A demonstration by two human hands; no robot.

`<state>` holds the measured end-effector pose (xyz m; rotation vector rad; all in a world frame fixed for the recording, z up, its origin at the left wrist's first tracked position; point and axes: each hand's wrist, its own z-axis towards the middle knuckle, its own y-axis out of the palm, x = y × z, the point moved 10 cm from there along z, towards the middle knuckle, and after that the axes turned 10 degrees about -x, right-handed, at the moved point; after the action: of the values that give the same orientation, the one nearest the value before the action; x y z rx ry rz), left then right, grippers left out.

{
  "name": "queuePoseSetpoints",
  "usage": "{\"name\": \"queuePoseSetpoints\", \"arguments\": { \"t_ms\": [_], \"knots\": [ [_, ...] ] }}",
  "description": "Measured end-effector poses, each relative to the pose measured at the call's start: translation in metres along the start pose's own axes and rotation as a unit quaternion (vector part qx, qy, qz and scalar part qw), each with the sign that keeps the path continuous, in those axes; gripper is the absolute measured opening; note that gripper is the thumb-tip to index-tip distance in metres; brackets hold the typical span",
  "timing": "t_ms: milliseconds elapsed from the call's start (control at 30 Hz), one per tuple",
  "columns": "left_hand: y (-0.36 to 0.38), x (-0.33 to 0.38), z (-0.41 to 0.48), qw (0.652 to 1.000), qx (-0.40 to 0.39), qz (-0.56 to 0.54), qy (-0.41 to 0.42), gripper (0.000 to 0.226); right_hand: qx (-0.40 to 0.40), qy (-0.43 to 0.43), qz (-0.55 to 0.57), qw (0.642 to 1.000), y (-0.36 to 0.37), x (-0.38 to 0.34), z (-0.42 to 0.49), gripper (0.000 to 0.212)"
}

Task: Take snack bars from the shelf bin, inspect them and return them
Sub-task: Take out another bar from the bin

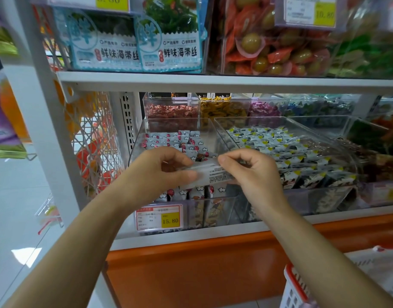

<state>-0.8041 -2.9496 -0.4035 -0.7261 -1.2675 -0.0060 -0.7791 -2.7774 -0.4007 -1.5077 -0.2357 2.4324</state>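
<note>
I hold one white snack bar (210,173) level between both hands, just above the front of a clear plastic shelf bin (137,138). Its printed back side faces me. My left hand (162,172) pinches the bar's left end between thumb and fingers. My right hand (249,170) pinches its right end. Under my hands the bin holds several more white snack bars (180,141) with red and cloud marks, partly hidden by my hands.
A second clear bin (338,130) to the right holds black, white and yellow bars. A price tag (160,217) reads 15.80. Seaweed packs (133,41) and an upper shelf board (213,80) lie overhead. A red and white basket (295,287) stands at the lower right.
</note>
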Motion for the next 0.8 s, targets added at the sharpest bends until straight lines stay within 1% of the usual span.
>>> {"name": "queuePoseSetpoints", "arguments": {
  "t_ms": [100, 200, 267, 367, 433, 467, 533, 600, 667, 733, 800],
  "knots": [
    [-0.002, 0.001, 0.002, 1.0, 0.007, 0.023, 0.011, 0.01, -0.039, 0.039, 0.036, 0.998, 0.001, 0.009, 0.004, 0.022],
    [-0.003, 0.0, 0.002, 1.0, 0.006, 0.021, 0.017, 0.009, -0.099, 0.085, 0.11, 0.985, 0.006, 0.019, 0.007, 0.017],
    [0.0, 0.001, 0.003, 0.999, -0.002, 0.019, 0.026, 0.009, -0.118, 0.108, 0.147, 0.976, 0.007, 0.025, 0.006, 0.017],
    [0.001, 0.001, 0.004, 0.998, 0.005, 0.041, 0.037, 0.01, -0.096, 0.112, 0.171, 0.974, 0.006, 0.031, 0.005, 0.019],
    [-0.005, -0.003, 0.006, 0.997, 0.041, 0.05, 0.028, 0.012, -0.079, 0.091, 0.177, 0.977, 0.009, 0.029, 0.004, 0.021],
    [-0.01, -0.004, 0.005, 0.996, 0.067, 0.05, 0.021, 0.014, -0.08, 0.076, 0.18, 0.977, 0.013, 0.025, 0.003, 0.026],
    [-0.019, -0.004, 0.004, 0.991, 0.124, 0.047, 0.016, 0.016, -0.091, 0.042, 0.149, 0.984, 0.022, 0.016, 0.003, 0.038],
    [-0.021, 0.001, 0.002, 0.985, 0.164, 0.046, 0.025, 0.018, -0.093, 0.016, 0.068, 0.993, 0.026, 0.009, 0.003, 0.049],
    [-0.019, 0.005, 0.004, 0.982, 0.177, 0.053, 0.031, 0.019, -0.071, -0.002, 0.002, 0.997, 0.024, 0.004, 0.005, 0.05],
    [-0.017, 0.005, 0.012, 0.981, 0.181, 0.056, 0.03, 0.023, -0.025, -0.011, -0.023, 0.999, 0.012, 0.001, 0.01, 0.046],
    [-0.019, 0.002, 0.024, 0.975, 0.19, 0.113, 0.02, 0.028, 0.026, -0.01, -0.03, 0.999, -0.006, 0.001, 0.015, 0.042]
  ]
}}
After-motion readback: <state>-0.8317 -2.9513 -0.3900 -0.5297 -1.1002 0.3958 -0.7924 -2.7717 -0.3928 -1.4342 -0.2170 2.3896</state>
